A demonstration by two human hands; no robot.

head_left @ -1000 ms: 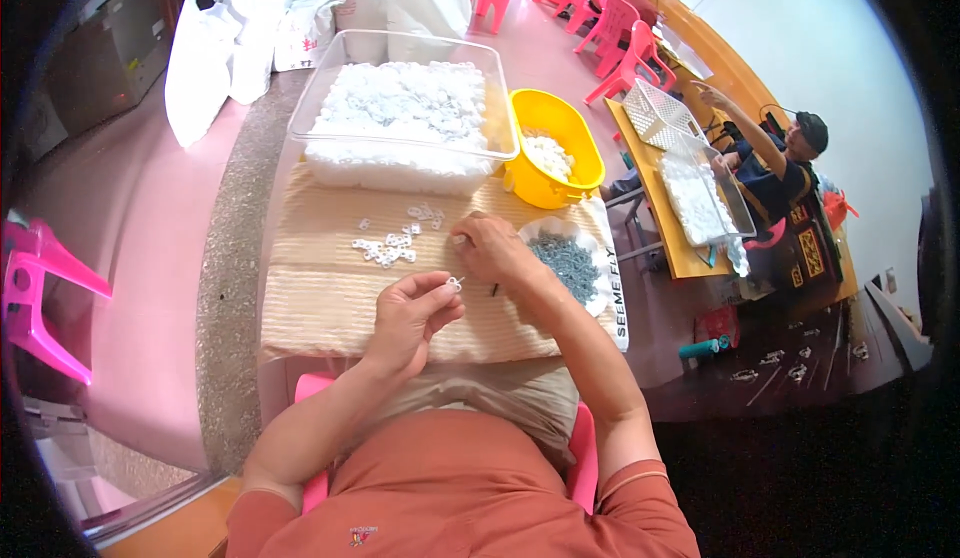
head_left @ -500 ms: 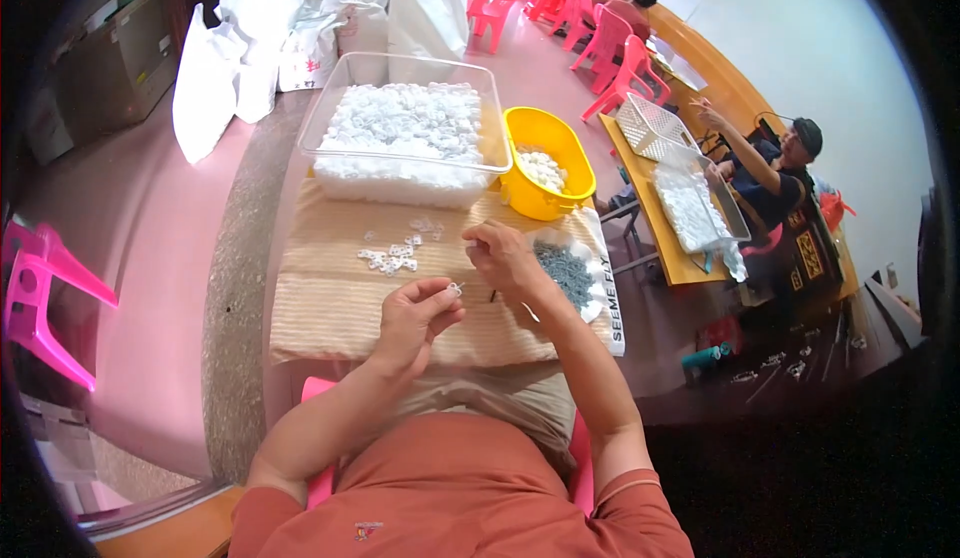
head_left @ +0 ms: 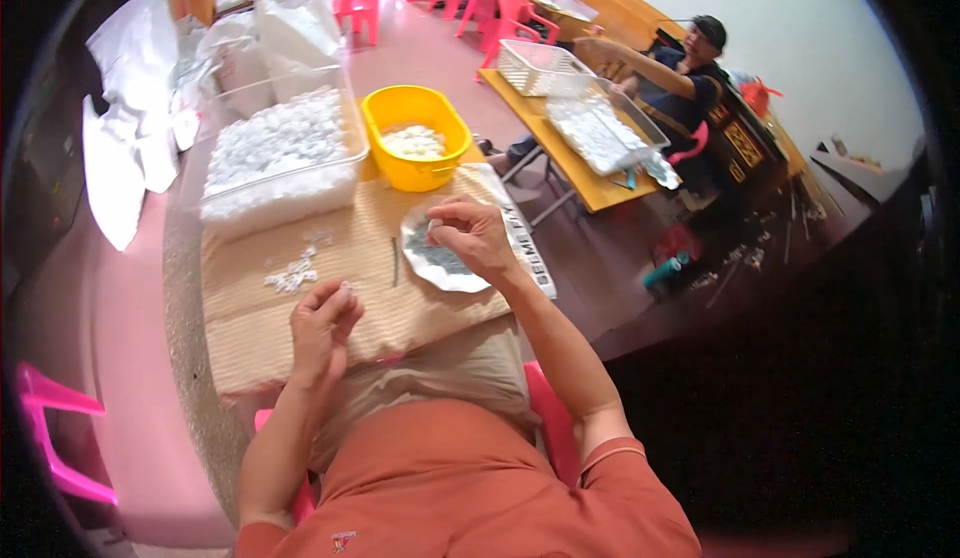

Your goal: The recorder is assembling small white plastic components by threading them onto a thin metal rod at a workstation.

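Observation:
My left hand (head_left: 322, 326) hovers over the near part of the striped cloth (head_left: 250, 338), thumb and fingers pinching a small white plastic piece (head_left: 347, 286). Just beyond it lies a loose group of similar white plastic pieces (head_left: 292, 276). My right hand (head_left: 478, 242) is closed above a white scalloped plate (head_left: 462, 283) that holds a heap of small grey metal pieces (head_left: 432, 252), too fine to name. Something small and whitish shows at its fingertips, but I cannot make out what it is. A thin dark rod (head_left: 394, 261) lies on the cloth between the hands.
At the back left stands a clear plastic bin (head_left: 280, 190) full of white pieces. Beside it, a yellow tub (head_left: 418, 173) holds more. To the right, a person (head_left: 690, 78) sits at another table (head_left: 520, 118) with baskets. White sacks (head_left: 125, 148) and pink chairs (head_left: 360, 3) stand beyond.
The view has swung right, so the table sits further left in the picture. My right hand has moved from beside the plate to over it. My left hand keeps its pinch.

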